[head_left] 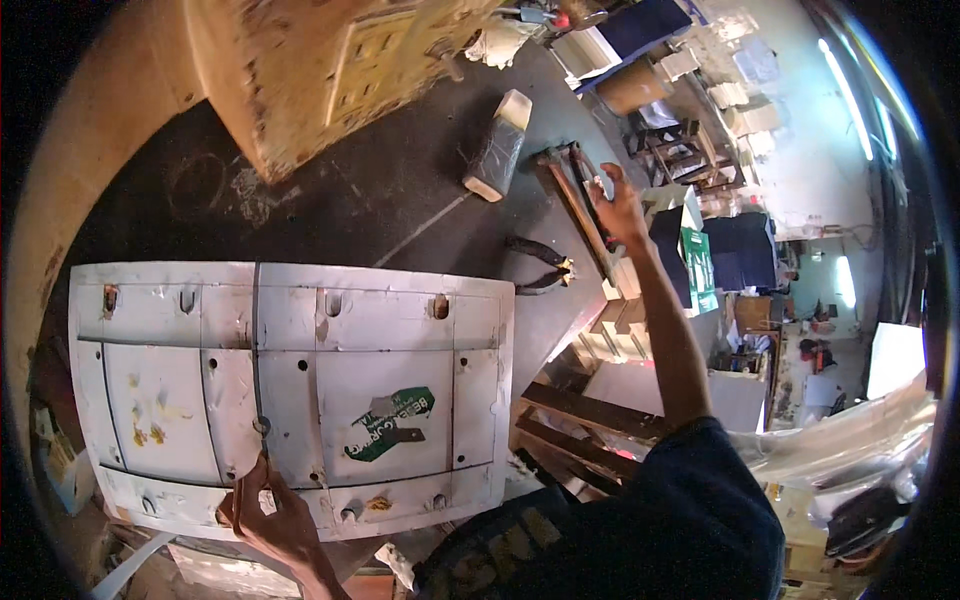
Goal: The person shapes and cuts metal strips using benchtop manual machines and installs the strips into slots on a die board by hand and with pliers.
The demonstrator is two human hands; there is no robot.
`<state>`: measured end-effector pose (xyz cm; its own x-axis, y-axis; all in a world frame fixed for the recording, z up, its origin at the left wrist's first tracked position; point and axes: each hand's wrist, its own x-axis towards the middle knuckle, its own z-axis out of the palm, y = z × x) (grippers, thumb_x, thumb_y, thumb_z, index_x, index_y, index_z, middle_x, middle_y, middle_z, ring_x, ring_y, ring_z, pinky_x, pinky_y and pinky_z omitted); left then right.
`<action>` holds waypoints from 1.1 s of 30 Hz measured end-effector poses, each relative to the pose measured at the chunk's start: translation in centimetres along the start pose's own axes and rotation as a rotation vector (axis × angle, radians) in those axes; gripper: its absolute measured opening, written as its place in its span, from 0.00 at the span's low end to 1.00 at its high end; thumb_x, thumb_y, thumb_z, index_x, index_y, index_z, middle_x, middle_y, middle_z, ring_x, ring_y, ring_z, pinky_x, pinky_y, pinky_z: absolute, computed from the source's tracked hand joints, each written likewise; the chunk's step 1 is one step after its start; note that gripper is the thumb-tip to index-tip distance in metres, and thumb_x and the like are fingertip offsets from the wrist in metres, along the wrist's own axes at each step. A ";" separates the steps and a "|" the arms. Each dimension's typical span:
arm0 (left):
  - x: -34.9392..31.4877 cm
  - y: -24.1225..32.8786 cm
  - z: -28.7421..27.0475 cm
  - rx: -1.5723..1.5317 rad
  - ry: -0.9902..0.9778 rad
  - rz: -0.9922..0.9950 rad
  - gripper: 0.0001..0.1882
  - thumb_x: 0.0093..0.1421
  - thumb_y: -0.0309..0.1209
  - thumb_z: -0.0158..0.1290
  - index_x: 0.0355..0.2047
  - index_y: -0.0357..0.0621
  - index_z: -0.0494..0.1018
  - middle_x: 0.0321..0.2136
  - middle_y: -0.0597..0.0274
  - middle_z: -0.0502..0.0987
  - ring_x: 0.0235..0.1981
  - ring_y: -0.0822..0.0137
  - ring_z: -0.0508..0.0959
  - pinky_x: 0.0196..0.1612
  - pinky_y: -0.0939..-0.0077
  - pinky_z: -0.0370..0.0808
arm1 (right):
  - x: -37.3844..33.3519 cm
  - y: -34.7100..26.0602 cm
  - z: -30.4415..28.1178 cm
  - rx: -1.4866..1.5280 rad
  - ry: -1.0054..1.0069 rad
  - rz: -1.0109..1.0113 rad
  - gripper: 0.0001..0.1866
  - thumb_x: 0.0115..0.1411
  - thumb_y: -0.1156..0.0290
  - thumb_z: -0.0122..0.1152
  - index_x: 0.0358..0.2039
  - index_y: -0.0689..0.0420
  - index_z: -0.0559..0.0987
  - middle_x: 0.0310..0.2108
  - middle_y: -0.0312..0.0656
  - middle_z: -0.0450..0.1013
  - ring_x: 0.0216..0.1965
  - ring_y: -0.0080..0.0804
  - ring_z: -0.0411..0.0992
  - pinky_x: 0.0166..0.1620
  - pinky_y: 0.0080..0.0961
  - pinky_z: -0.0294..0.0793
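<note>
A large white panel [225, 390] lies in front of me, crossed by thin dark lines and dotted with holes and slots. My left hand [270, 515] is at its near edge, thumb and fingers pinched on the lower end of a thin dark strip [257, 330] that runs across the panel. My right hand [622, 212] is stretched out to the far right, fingers apart and curved, over long narrow brown bars [580, 215] at the table's edge. Black-handled pliers [540, 265] lie open between the panel and the bars. Nothing shows in the right hand.
On the dark table [350, 190] rests a wrapped block with pale ends [500, 147]. A worn wooden board [330, 80] stands at the far left. Beyond the right edge are wooden bars [590, 410], a green-and-white box [697, 265] and clear plastic sheeting [850, 440].
</note>
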<state>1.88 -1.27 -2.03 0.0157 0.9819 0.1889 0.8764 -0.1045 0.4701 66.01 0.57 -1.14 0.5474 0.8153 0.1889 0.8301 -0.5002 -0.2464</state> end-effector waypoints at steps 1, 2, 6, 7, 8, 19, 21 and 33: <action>-0.2 -0.1 0.0 0.002 -0.001 -0.030 0.11 0.54 0.20 0.64 0.38 0.44 0.85 0.28 0.64 0.84 0.32 0.61 0.74 0.44 0.64 0.69 | 2.0 2.2 0.3 0.006 0.007 0.000 0.30 0.60 0.64 0.65 0.61 0.62 0.70 0.52 0.60 0.75 0.57 0.58 0.71 0.61 0.44 0.69; -0.2 -0.1 0.2 0.001 -0.005 -0.062 0.11 0.54 0.20 0.63 0.38 0.45 0.85 0.28 0.64 0.84 0.32 0.61 0.74 0.44 0.64 0.69 | 3.9 4.2 0.5 -0.043 -0.206 0.061 0.35 0.59 0.61 0.67 0.63 0.63 0.67 0.54 0.61 0.73 0.57 0.60 0.71 0.62 0.44 0.69; -0.2 -0.1 -1.4 0.065 -0.068 -0.112 0.14 0.51 0.20 0.61 0.39 0.43 0.84 0.34 0.58 0.84 0.37 0.56 0.78 0.45 0.60 0.74 | 4.3 4.5 1.2 -0.336 -0.658 0.050 0.55 0.56 0.49 0.68 0.69 0.71 0.48 0.65 0.71 0.60 0.62 0.62 0.67 0.63 0.47 0.68; -0.2 -0.2 -1.0 0.047 -0.064 -0.105 0.14 0.51 0.19 0.60 0.39 0.43 0.84 0.33 0.59 0.83 0.38 0.56 0.78 0.46 0.59 0.73 | 4.3 6.7 1.1 -0.369 -0.670 -0.018 0.56 0.57 0.52 0.68 0.71 0.71 0.44 0.65 0.74 0.58 0.62 0.62 0.68 0.63 0.47 0.69; 0.1 -0.1 -0.1 0.027 -0.034 -0.099 0.14 0.51 0.19 0.60 0.39 0.43 0.84 0.33 0.59 0.83 0.38 0.56 0.78 0.46 0.59 0.73 | 4.4 9.1 0.8 -0.362 -0.624 -0.098 0.57 0.57 0.55 0.68 0.72 0.71 0.41 0.65 0.76 0.57 0.61 0.62 0.68 0.63 0.48 0.70; -1.1 -2.0 0.7 0.042 0.069 -0.092 0.10 0.49 0.20 0.60 0.33 0.45 0.83 0.30 0.61 0.81 0.34 0.57 0.73 0.48 0.61 0.65 | -3.4 -9.7 -13.6 0.828 -0.798 0.265 0.26 0.67 0.76 0.58 0.65 0.61 0.68 0.41 0.42 0.79 0.39 0.26 0.79 0.37 0.25 0.80; -0.6 -0.4 0.4 0.008 0.089 -0.096 0.09 0.48 0.21 0.60 0.30 0.45 0.84 0.23 0.62 0.81 0.29 0.57 0.76 0.48 0.60 0.64 | -3.2 -11.5 -15.0 0.888 -0.912 0.257 0.25 0.67 0.74 0.61 0.63 0.62 0.70 0.39 0.41 0.80 0.37 0.25 0.79 0.35 0.23 0.80; -2.0 -1.9 0.4 0.088 0.089 -0.068 0.07 0.53 0.24 0.66 0.33 0.47 0.82 0.32 0.64 0.81 0.40 0.61 0.72 0.50 0.63 0.66 | -4.5 -20.2 -5.7 0.608 0.109 -0.333 0.11 0.60 0.78 0.67 0.44 0.55 0.81 0.33 0.37 0.78 0.33 0.25 0.77 0.36 0.26 0.79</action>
<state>0.41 -2.96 -3.64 -0.0846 0.9680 0.2362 0.9130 -0.0196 0.4076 47.38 5.36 8.40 0.3088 0.8468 0.4331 0.7658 0.0488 -0.6412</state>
